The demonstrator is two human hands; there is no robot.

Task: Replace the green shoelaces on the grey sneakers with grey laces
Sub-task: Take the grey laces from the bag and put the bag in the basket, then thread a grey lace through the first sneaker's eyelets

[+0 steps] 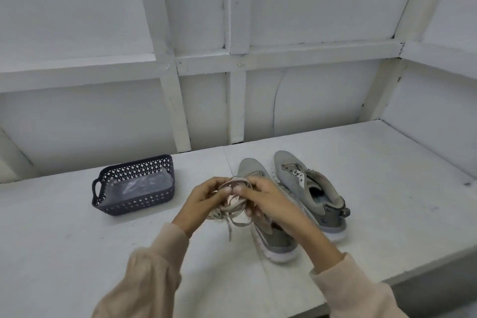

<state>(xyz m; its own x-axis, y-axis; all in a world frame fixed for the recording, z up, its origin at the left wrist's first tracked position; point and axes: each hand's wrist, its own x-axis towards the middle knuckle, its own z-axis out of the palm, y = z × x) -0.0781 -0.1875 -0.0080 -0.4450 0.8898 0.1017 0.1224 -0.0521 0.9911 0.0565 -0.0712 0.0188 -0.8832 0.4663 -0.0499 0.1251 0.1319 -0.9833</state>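
Light: dim to moderate, cool, diffuse, even; source unseen. Shadows: faint, soft-edged on the white surface below the fingers; deeper shade inside the sneakers right of the fingers. Glare: dull sheen on the plastic in the basket left of the fingers. Blur: mild softness over the fingers and the laces they hold. Distortion: wide-angle; wall battens beyond the fingers bow and splay toward the edges.

A plain white-painted booth: framed wall panels above a worktop.
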